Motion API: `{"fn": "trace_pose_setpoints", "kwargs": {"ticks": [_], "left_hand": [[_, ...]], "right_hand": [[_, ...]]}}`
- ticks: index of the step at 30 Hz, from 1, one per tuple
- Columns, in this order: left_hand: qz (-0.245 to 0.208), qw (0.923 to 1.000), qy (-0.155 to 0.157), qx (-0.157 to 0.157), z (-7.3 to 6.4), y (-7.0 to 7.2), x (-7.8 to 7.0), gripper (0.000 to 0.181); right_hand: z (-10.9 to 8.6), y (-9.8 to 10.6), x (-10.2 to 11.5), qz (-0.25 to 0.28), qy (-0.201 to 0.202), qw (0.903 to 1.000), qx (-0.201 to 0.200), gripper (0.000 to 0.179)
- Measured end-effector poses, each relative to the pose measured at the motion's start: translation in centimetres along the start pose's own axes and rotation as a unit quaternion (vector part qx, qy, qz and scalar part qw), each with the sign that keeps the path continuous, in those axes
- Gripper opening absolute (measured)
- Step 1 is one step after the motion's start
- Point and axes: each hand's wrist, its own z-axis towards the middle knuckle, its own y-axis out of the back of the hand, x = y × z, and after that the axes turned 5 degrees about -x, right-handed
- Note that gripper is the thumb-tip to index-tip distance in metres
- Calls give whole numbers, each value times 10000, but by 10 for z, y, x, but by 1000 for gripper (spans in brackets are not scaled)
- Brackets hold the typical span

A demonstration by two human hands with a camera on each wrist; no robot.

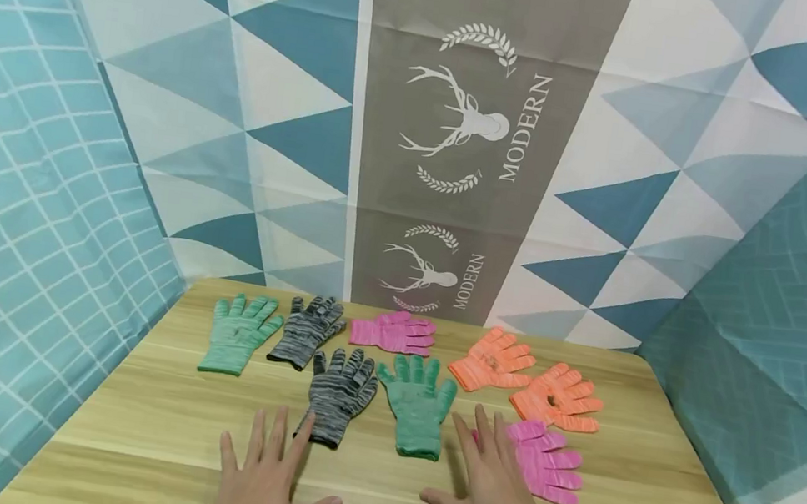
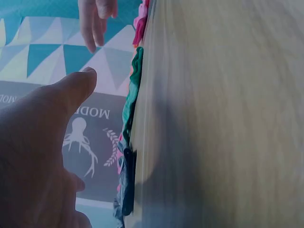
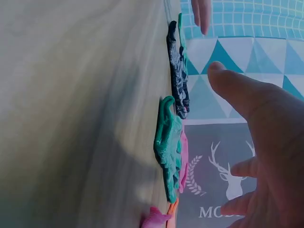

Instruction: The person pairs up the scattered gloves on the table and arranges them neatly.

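My left hand point(image 1: 266, 479) hovers over the front of the table with fingers spread and nothing held. Its index fingertip overlaps the cuff of a grey-black glove point(image 1: 339, 395) in the head view. My right hand point(image 1: 495, 494), also spread and holding nothing, is above the table between a green glove point(image 1: 418, 409) and a pink glove point(image 1: 549, 467), covering part of the pink one. Both wrist views show the hands raised off the wood, with the green glove point(image 2: 132, 99) and grey-black glove point(image 3: 178, 71) lying flat beyond them.
Farther back on the wooden table point(image 1: 148, 422) lie a light green glove point(image 1: 238, 337), another grey-black glove point(image 1: 304, 332), a second pink glove point(image 1: 394, 332) and two orange gloves point(image 1: 491, 362). Patterned cloth point(image 1: 300, 105) hangs behind, with blue tiled cloth point(image 1: 17, 196) at the left.
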Motion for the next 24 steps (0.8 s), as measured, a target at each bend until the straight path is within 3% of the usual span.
{"fn": "trace_pose_setpoints", "kwargs": {"ticks": [7, 14, 24], "left_hand": [[55, 9985, -169, -520, -3, 3, 7, 112], [66, 9996, 141, -246, -6, 9, 20, 114], [212, 9990, 308, -253, -8, 22, 27, 115]], "right_hand": [[31, -2, -8, 828, 403, 9957, -30, 98], [58, -13, -14, 1320, 479, 9901, 60, 76], [79, -30, -15, 1029, 747, 9913, -344, 56]]}}
